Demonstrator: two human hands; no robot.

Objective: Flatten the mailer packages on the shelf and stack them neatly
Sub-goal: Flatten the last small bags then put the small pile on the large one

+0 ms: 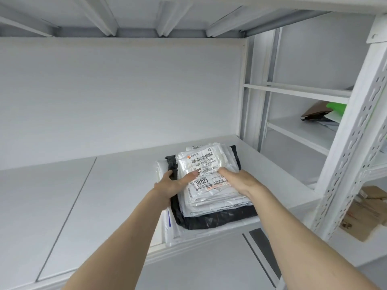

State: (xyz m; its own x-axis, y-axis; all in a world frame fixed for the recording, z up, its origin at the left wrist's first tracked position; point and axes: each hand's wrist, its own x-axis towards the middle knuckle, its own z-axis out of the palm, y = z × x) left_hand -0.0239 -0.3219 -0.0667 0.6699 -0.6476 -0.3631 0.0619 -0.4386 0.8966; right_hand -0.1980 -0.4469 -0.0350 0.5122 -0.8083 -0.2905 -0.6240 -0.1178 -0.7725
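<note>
A stack of mailers [209,185] lies on a white shelf [104,185], at about 4 o'clock from the middle of the head view, and two bare hands close on it from the near side. The left hand [171,183] sits at the stack's 9 o'clock edge: its fingers curl over the side of a black mailer [219,218] low in the pile, while its thumb [187,177] lies stretched across the top white mailer [204,174], just beside the label reading 3021. That grip pinches the left edge of the pile between thumb and fingers. The right hand [236,181] rests at the stack's 3 o'clock side, knuckles up, fingers bent down onto the top white mailer; whether its fingertips hook round the edge cannot be told.

The pile's long axis runs from the near shelf edge toward the back wall [125,91], leaning toward 1 o'clock. The top white mailer's barcode label sits at its far end. The black mailer juts out at the near end, and clear and white bags [170,229] stick out beneath at 7 o'clock, touching the shelf's front lip.

At 3 o'clock, a neighbouring rack [310,130] holds a brown envelope [316,111] and something green [336,106]; cardboard boxes [364,214] sit lower, behind a perforated upright post [356,126].
</note>
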